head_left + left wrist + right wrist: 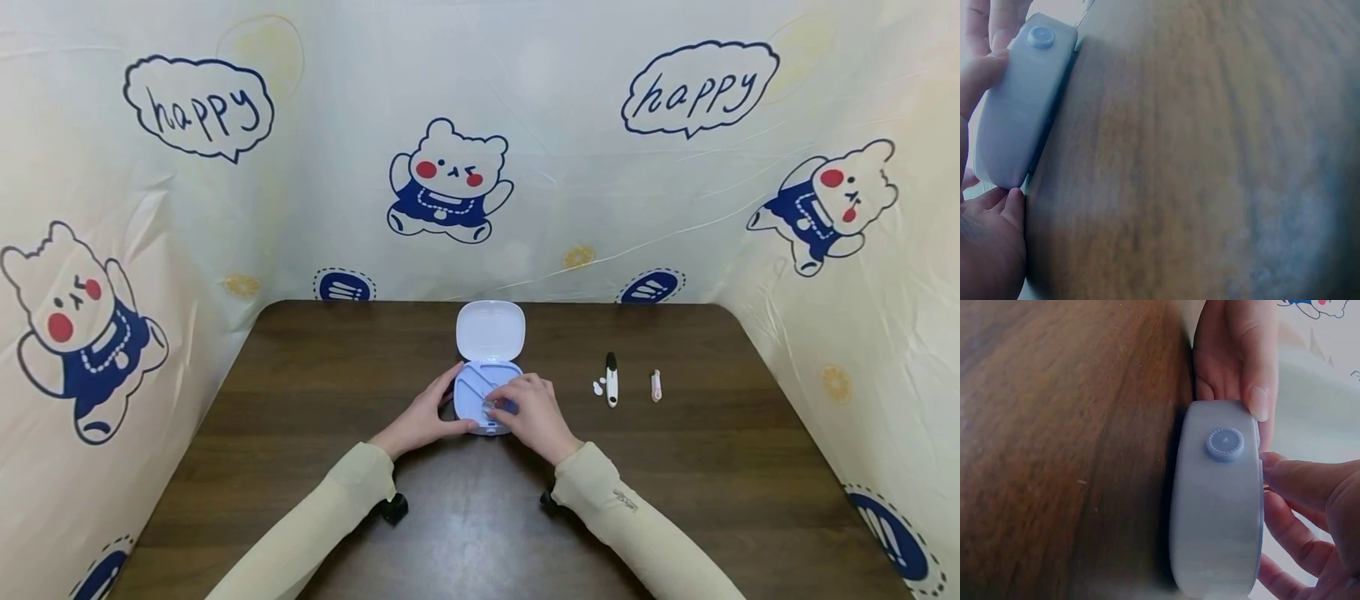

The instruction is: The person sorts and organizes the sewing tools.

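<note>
A person's left hand (423, 417) steadies an open pale-blue case (466, 407) on a wood-grain counter (337, 358), its grip clamped on the near-left corner, thumb toward the front, fingers along the left side. The right hand (528, 412) bends over the case's right half, thumb and index fingertip close together above the inside; whether this grip pinches anything cannot be told. The case lies between both hands, directly below the right grip. Its open lid (491, 331) rises behind, meeting the line of the counter's far edge in the head view. Wood surface stretches widely to the left edge and toward the person; a narrower strip separates the case from the items at right. Counted: one case, one lid, one round button (1225, 442) on the case's front, one white tool with a black end (612, 379), what look like two small white pieces (597, 387) just beside it, and one small pink-and-white tool (656, 386) farther right.
</note>
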{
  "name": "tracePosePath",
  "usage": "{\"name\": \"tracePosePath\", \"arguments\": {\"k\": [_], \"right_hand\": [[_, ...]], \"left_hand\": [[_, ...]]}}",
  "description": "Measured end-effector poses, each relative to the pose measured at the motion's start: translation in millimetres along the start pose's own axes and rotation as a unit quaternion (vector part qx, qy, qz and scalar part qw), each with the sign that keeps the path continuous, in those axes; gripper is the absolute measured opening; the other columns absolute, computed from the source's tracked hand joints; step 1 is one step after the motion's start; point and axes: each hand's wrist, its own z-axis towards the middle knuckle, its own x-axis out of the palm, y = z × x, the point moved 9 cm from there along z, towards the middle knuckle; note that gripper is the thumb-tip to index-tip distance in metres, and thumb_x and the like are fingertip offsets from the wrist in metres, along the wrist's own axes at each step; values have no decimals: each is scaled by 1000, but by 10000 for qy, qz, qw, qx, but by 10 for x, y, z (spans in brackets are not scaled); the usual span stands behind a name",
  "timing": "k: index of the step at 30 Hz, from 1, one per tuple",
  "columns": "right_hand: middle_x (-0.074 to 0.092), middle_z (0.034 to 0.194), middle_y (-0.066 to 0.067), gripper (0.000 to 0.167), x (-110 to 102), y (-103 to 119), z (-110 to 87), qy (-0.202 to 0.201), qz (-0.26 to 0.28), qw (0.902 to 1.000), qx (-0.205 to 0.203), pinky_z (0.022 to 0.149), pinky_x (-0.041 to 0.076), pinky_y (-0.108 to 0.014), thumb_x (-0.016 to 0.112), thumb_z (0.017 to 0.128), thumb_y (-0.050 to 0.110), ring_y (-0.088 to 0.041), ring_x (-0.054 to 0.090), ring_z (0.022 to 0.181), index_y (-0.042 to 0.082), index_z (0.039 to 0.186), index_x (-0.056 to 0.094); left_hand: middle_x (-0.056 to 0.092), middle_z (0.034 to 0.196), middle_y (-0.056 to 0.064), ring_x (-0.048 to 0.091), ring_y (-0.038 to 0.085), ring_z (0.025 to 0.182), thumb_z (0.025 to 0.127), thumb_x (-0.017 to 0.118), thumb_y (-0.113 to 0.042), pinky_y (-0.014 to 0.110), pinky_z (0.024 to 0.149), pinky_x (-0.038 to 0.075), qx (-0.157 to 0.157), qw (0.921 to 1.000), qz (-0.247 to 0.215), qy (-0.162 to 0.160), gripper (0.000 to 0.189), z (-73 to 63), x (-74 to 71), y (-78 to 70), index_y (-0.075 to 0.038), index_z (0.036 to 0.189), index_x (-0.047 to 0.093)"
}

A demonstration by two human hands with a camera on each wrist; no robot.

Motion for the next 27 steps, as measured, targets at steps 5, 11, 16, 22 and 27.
{"name": "tracePosePath", "arguments": {"k": [5, 11, 16, 22, 27], "right_hand": [[70, 92, 4, 16, 26, 16, 25, 68, -73, 9999, -102, 90, 41, -50, 87, 87, 22, -24, 56, 98, 19, 101, 82], [68, 95, 1, 16, 51, 5, 67, 288, -208, 9993, -70, 86, 39, -47, 86, 87, 24, -25, 53, 99, 21, 103, 83], [67, 97, -1, 17, 67, -16, 92, 465, -314, 9984, -13, 87, 39, -49, 86, 88, 26, -27, 53, 101, 23, 104, 83], [67, 96, 0, 17, 83, -39, 95, 637, -311, 9974, 95, 90, 39, -50, 85, 89, 28, -27, 52, 104, 24, 106, 83], [67, 97, 0, 17, 92, -42, 83, 696, -294, 9971, 95, 91, 39, -51, 84, 90, 27, -28, 52, 105, 25, 107, 83]], "left_hand": [[22, 172, 9, 32, 28, 154, 89, 85, -37, 46, 122, 34, 12, 10000, -56, 0, 108, 18, -9, -21, -17, 168, 16], [22, 172, 10, 31, 29, 155, 89, 86, -35, 46, 122, 34, 65, 10000, -62, 7, 107, 29, -18, -51, -17, 168, 16], [21, 172, 11, 32, 28, 154, 88, 86, -36, 45, 122, 33, 16, 10000, -3, 9, 108, 28, -22, -56, -17, 168, 16], [21, 172, 11, 31, 29, 154, 88, 86, -36, 46, 122, 33, 13, 10000, 17, 5, 108, 27, -12, -32, -17, 168, 16], [22, 172, 10, 31, 29, 154, 88, 86, -37, 47, 122, 34, 17, 10000, -41, -7, 107, 15, 2, -17, -19, 168, 17]]}}
